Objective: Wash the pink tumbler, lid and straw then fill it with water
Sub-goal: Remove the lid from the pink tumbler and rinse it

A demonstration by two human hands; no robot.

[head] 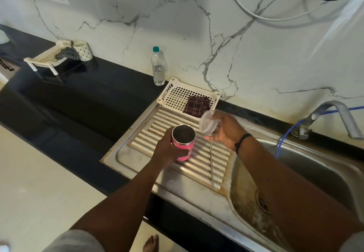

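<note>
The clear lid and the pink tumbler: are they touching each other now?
Apart. The head view shows the clear lid lifted in the right hand, with ribbed drainboard visible between it and the rim of the pink tumbler, which the left hand grips.

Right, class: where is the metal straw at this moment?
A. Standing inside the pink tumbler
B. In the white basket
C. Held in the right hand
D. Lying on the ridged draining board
D: the metal straw lies flat on the ridged draining board, apart from both hands.
</note>
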